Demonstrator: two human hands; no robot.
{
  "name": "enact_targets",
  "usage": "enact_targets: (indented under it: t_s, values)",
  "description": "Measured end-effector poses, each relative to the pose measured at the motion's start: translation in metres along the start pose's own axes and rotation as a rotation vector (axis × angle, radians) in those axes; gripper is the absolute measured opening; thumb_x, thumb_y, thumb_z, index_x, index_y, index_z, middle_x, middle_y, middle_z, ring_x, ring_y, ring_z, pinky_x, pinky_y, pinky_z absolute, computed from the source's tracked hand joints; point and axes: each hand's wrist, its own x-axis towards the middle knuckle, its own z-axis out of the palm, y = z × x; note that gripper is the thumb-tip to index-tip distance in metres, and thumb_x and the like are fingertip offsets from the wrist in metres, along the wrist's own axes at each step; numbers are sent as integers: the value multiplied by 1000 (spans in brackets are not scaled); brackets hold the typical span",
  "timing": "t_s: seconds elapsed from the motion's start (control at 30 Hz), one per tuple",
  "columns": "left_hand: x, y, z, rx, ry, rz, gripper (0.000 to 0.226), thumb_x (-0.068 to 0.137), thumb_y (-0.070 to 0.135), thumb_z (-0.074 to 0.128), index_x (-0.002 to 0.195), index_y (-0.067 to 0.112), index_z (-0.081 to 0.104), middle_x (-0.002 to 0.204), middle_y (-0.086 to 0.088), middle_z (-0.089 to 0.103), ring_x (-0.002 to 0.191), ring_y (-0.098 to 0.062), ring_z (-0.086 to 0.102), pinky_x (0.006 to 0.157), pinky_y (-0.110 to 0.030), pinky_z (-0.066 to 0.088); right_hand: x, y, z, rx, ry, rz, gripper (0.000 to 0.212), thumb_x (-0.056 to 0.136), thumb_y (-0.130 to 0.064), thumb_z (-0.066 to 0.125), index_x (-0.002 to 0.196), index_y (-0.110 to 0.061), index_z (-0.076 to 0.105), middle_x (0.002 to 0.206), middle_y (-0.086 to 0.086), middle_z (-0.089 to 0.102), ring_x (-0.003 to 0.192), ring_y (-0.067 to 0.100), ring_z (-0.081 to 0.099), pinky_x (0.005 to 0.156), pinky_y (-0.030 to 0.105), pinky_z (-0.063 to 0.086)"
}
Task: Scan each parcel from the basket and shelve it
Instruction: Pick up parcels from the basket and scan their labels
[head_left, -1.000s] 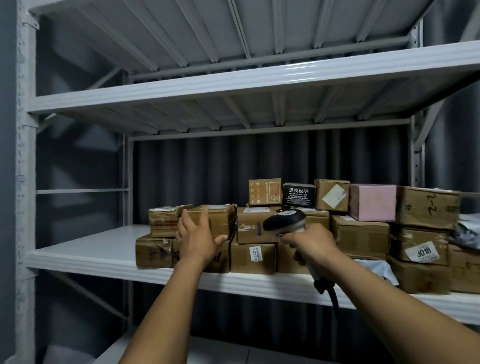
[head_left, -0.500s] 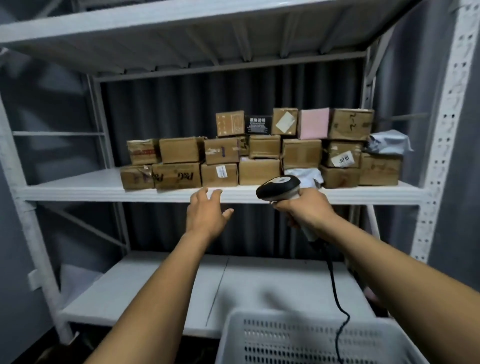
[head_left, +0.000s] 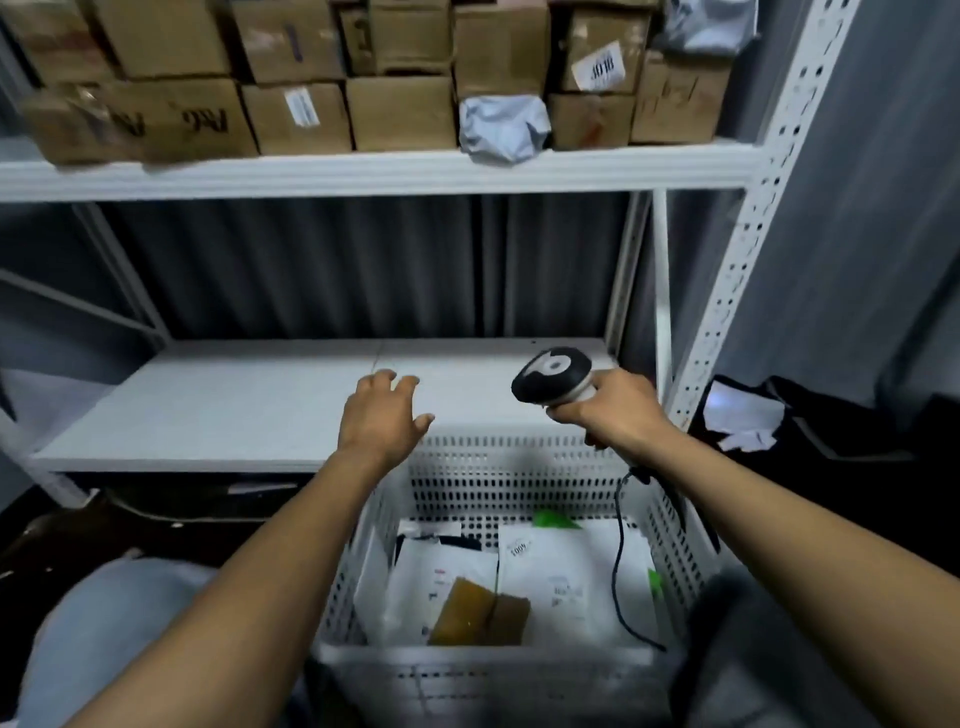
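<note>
1. Nearest, white mailers (head_left: 566, 577) and a brown parcel (head_left: 480, 613) are held in the white perforated basket (head_left: 483, 657).
2. Over its far rim, the left hand (head_left: 382, 415) is spread, fingers released; the scanner (head_left: 551, 374) is grasped by the right hand (head_left: 618, 410), its cable (head_left: 621, 571) hung into the basket.
3. Farther up, cardboard boxes (head_left: 400, 111) and a grey bag (head_left: 501, 127) are stacked on the upper shelf (head_left: 363, 174).

Parcel stockroom; shelved cartons (head_left: 400, 111); basket (head_left: 483, 657)
</note>
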Motion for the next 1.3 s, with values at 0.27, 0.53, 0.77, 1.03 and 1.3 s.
enact_targets:
  t_s: [0.27,0.53,0.77,1.03,1.3]
  values:
    - [-27,15,132,69,-308,42,60,95,44,51,147,19,34,153,-12,30,140,-31,26,110,-40,33,19,101,55,-103,-148,96,27,74,-26,79,89,-4,73,79,14,72,73,27,69,71,39,58]
    - [-47,20,245,32,-588,-40,58,96,41,50,147,20,33,149,-12,33,131,-31,39,104,-38,38,40,150,96,-89,-290,81,35,84,-27,71,65,-1,57,63,18,57,66,32,62,66,41,49]
    - [-45,17,309,-74,-891,-170,89,89,43,62,153,11,10,145,-21,37,129,-36,43,103,-40,39,47,177,114,-79,-330,180,29,85,-27,72,94,0,68,82,20,70,81,30,67,78,41,54]
    - [-39,12,331,-116,-1003,-76,105,78,36,77,154,29,5,150,-21,19,132,-38,38,105,-40,38,43,194,116,-120,-329,245,30,83,-28,73,97,-2,69,85,14,71,84,26,68,80,37,54]
    - [-39,-1,325,-161,-807,-107,68,87,18,62,144,20,26,132,-21,39,113,-39,52,97,-42,45,35,184,111,-127,-318,253,27,82,-31,74,95,-9,67,78,6,66,87,24,68,75,30,50]
